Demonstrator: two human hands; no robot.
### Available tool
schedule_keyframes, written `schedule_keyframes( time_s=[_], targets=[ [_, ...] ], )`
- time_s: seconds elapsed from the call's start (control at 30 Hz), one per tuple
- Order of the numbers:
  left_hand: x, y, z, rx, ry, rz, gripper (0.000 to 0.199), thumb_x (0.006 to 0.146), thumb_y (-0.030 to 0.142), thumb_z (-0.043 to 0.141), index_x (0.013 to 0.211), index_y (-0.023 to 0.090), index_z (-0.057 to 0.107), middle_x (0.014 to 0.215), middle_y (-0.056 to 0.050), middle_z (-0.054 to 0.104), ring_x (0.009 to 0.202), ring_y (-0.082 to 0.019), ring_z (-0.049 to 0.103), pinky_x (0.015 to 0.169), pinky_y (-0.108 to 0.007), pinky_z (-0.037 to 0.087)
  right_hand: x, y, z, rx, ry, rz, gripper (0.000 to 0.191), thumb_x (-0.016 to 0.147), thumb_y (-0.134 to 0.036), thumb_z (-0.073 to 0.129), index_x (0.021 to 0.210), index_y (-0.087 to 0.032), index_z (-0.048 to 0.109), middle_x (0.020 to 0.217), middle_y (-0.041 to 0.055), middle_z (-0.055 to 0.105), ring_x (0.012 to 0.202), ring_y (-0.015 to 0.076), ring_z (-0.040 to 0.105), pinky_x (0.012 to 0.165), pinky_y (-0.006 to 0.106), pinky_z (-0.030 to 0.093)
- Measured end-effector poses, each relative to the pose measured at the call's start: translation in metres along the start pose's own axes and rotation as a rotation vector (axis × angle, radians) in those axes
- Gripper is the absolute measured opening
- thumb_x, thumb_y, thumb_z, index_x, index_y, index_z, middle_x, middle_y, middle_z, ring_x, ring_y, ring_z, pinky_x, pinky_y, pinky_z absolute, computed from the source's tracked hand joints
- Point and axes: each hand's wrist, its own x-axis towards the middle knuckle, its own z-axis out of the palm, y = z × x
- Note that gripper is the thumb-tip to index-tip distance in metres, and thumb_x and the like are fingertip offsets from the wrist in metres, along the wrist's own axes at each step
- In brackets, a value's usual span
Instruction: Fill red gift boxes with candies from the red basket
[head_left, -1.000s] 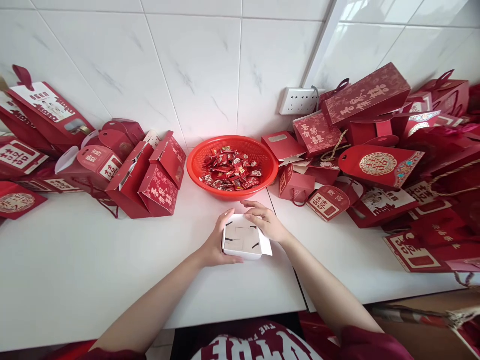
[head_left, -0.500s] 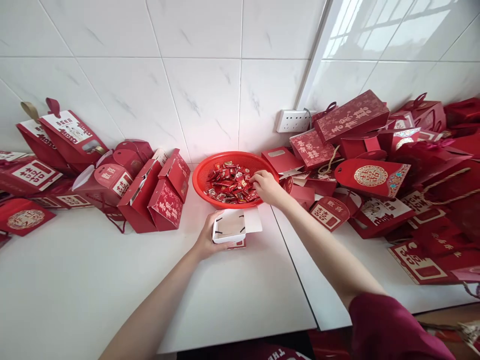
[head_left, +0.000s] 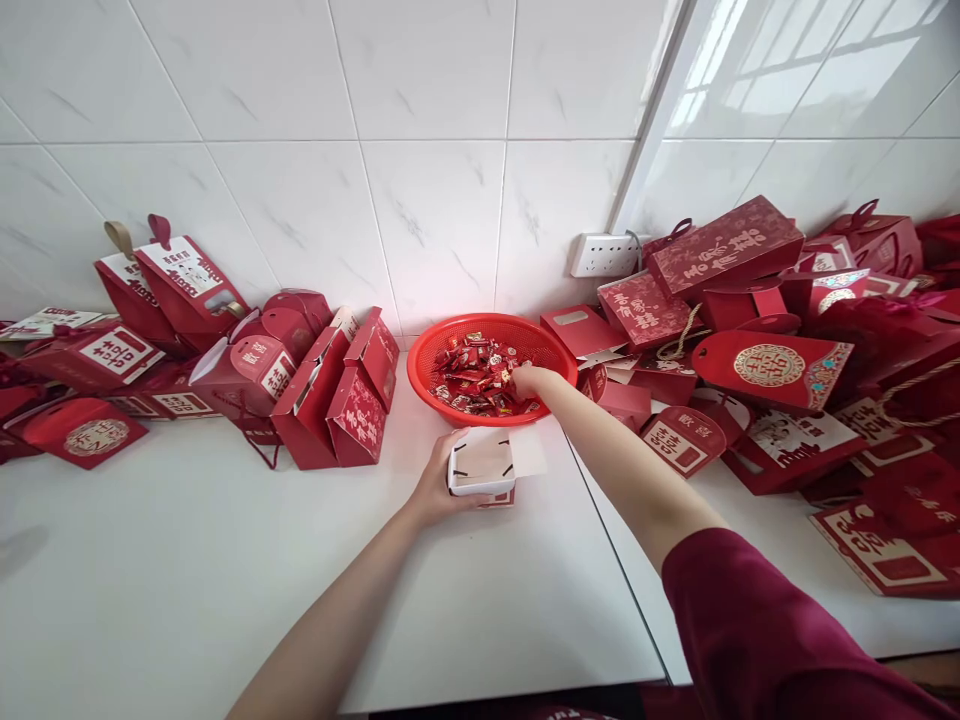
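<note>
A small open box (head_left: 482, 462), white inside with a red printed outer side, stands at the middle of the white table, its flap out to the right. My left hand (head_left: 437, 482) is wrapped round its left side. Just behind it sits a round red plastic basket (head_left: 426, 400) with many small red-wrapped candies (head_left: 472, 372). My right hand (head_left: 531, 382) reaches into the basket's right part, its fingers down among the candies and mostly hidden; what they hold cannot be made out.
Red gift boxes (head_left: 364, 415) stand left of the basket, with more boxes farther left. A large heap of red boxes and bags (head_left: 772, 365) covers the right side. A white power strip (head_left: 606, 255) is at the tiled wall (head_left: 435, 220).
My right hand has gone deeper into the candies, so its fingers are now hidden. The whole view has shifted slightly. My left hand keeps its hold on the box.
</note>
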Motion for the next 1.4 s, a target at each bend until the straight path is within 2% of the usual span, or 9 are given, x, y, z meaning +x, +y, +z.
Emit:
schedule_keyframes(
  time_s=[0.17,0.27,0.4,0.5,0.63,0.87,1.07,1.2,1.4],
  targets=[
    [-0.001,0.001,0.005,-0.014,0.003,0.005,0.102,0.063,0.039,0.089,0.147,0.032,0.032,0.145,-0.011,0.039,0.139,-0.036,0.038,0.114,-0.057,0.035,-0.041,0.003,-0.005,0.390,0.141,-0.150,0.031,0.090,-0.024,0.067,0.120,-0.015,0.064,0.115,0.0116,0.071,0.104,0.0239,0.067,0.093,0.036,0.054],
    [-0.001,0.002,0.010,-0.033,0.003,0.014,0.101,0.064,0.040,0.089,0.147,0.031,0.032,0.146,-0.012,0.038,0.139,-0.037,0.038,0.113,-0.059,0.036,-0.079,-0.001,0.006,0.650,0.180,-0.293,0.039,0.096,-0.034,0.056,0.131,-0.017,0.057,0.120,0.0110,0.070,0.105,0.0211,0.069,0.090,0.034,0.056],
    [0.001,0.002,0.016,-0.070,-0.001,0.020,0.099,0.066,0.043,0.087,0.147,0.029,0.032,0.146,-0.014,0.039,0.138,-0.037,0.040,0.112,-0.060,0.036,-0.121,-0.007,0.017,1.333,0.009,-0.514,0.047,0.084,-0.045,0.071,0.122,-0.020,0.064,0.117,0.0123,0.071,0.109,0.0266,0.069,0.092,0.042,0.057],
    [0.002,0.006,0.021,-0.071,0.001,0.034,0.098,0.066,0.044,0.087,0.146,0.028,0.033,0.146,-0.014,0.040,0.137,-0.038,0.041,0.111,-0.060,0.037,-0.138,-0.012,0.012,1.476,-0.135,-0.530,0.043,0.079,-0.040,0.078,0.116,-0.020,0.068,0.115,0.0115,0.072,0.113,0.0278,0.067,0.093,0.042,0.057],
    [-0.002,0.016,0.026,0.004,0.007,0.052,0.097,0.065,0.045,0.087,0.145,0.029,0.036,0.142,-0.013,0.042,0.134,-0.037,0.044,0.109,-0.058,0.041,-0.155,-0.013,-0.003,1.440,-0.136,-0.563,0.041,0.082,-0.037,0.076,0.118,-0.021,0.067,0.121,0.0106,0.070,0.116,0.0274,0.065,0.096,0.042,0.055],
    [-0.009,0.031,0.023,0.221,-0.011,0.133,0.102,0.062,0.040,0.088,0.147,0.038,0.034,0.142,-0.010,0.038,0.135,-0.038,0.040,0.110,-0.060,0.040,-0.196,-0.007,-0.028,0.885,0.218,-0.602,0.030,0.089,-0.031,0.067,0.118,-0.021,0.065,0.127,0.0072,0.066,0.115,0.0223,0.063,0.101,0.037,0.050],
    [-0.010,0.027,0.020,0.350,-0.040,0.161,0.115,0.059,0.043,0.089,0.152,0.042,0.022,0.139,-0.012,0.037,0.130,-0.039,0.044,0.102,-0.059,0.047,-0.199,-0.016,-0.018,0.412,0.099,-0.587,0.034,0.081,-0.013,0.066,0.113,-0.024,0.065,0.102,0.0025,0.073,0.089,0.0202,0.068,0.079,0.032,0.054],
    [-0.011,0.023,0.018,0.361,-0.031,0.157,0.117,0.059,0.044,0.089,0.154,0.038,0.020,0.140,-0.013,0.036,0.131,-0.040,0.043,0.102,-0.060,0.046,-0.188,-0.025,-0.007,0.318,0.140,-0.509,0.039,0.079,-0.004,0.062,0.113,-0.024,0.065,0.105,0.0050,0.073,0.094,0.0234,0.068,0.078,0.032,0.052],
    [-0.011,0.022,0.016,0.367,-0.032,0.189,0.116,0.060,0.042,0.088,0.153,0.042,0.020,0.142,-0.011,0.037,0.131,-0.039,0.044,0.103,-0.058,0.047,-0.190,-0.027,-0.013,0.262,0.158,-0.478,0.025,0.084,-0.006,0.059,0.104,-0.021,0.065,0.089,0.0035,0.072,0.079,0.0207,0.066,0.067,0.029,0.047]
  ],
)
